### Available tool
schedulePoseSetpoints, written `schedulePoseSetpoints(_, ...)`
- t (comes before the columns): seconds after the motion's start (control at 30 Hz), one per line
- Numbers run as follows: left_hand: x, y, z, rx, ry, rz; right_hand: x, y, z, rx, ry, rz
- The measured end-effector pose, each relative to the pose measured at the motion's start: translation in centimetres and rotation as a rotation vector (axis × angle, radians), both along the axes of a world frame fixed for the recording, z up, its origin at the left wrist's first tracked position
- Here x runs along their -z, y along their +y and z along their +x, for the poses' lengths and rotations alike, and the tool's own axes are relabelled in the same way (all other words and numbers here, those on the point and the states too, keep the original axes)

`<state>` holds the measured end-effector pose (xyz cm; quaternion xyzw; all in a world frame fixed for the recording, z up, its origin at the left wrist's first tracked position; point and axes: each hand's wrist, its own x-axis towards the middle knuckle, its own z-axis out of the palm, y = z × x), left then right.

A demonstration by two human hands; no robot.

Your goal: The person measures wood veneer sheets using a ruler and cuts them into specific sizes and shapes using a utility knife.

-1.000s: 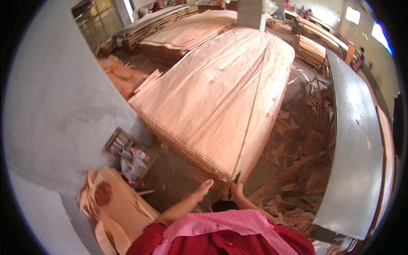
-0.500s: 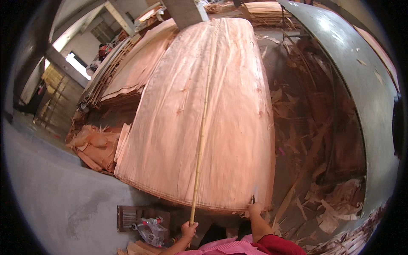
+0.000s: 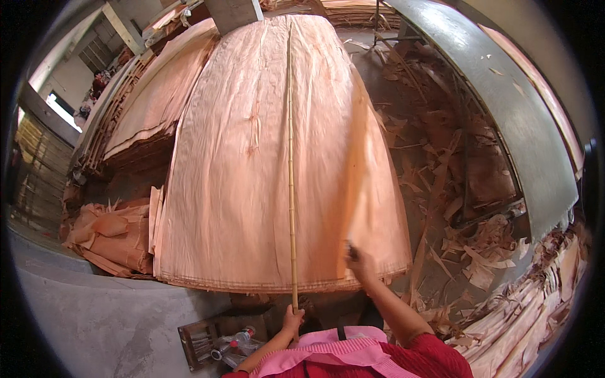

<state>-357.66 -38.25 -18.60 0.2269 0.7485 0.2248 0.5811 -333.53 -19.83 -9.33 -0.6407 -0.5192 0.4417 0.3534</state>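
Observation:
A long thin bamboo pole (image 3: pixel 292 183) runs lengthwise over a stack of pinkish wood veneer sheets (image 3: pixel 220 189). My left hand (image 3: pixel 292 321) is closed around its near end, just beyond the stack's front edge. My right hand (image 3: pixel 362 268) is closed on a small dark tool (image 3: pixel 351 252), too blurred to tell its kind. Beside that hand a long strip of veneer (image 3: pixel 357 170) is raised from the top sheet, showing an orange side. Whether my right fingers also pinch this strip, I cannot tell.
Another veneer pile (image 3: pixel 161 94) lies at the left, with crumpled veneer scraps (image 3: pixel 107 233) nearer me. A smooth grey tabletop (image 3: pixel 504 94) curves along the right. Torn strips litter the floor between. A wooden stool (image 3: pixel 192 343) with plastic bottles (image 3: pixel 242 336) stands at the lower left.
My right hand has moved left and away from me, over the stack's front edge. The veneer strip beside it has come up. My left hand still grips the pole; the whole view has shifted.

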Motion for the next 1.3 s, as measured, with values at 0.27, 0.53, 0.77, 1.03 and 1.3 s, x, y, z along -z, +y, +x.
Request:
schedulePoseSetpoints(0.27,-1.6,-0.9,-4.3,0.623,0.359,0.549,5.6,3.1,-27.6,-0.587,-0.532,0.004)
schedulePoseSetpoints(0.53,4.7,0.3,-3.0,0.776,0.261,0.658,9.1,0.0,-33.3,-0.442,-0.503,-0.049)
schedulePoseSetpoints(0.77,1.7,5.6,-1.7,0.704,0.228,0.778,7.9,-0.8,-32.3,-0.787,-0.522,-0.055)
schedulePoseSetpoints(1.03,-0.5,7.1,-1.6,0.165,-0.216,0.160,1.9,2.2,-17.6,-0.061,0.110,0.221)
schedulePoseSetpoints(1.3,-1.0,7.8,0.7,0.117,-0.183,0.179,17.9,-0.5,-1.0,0.887,1.030,-0.744)
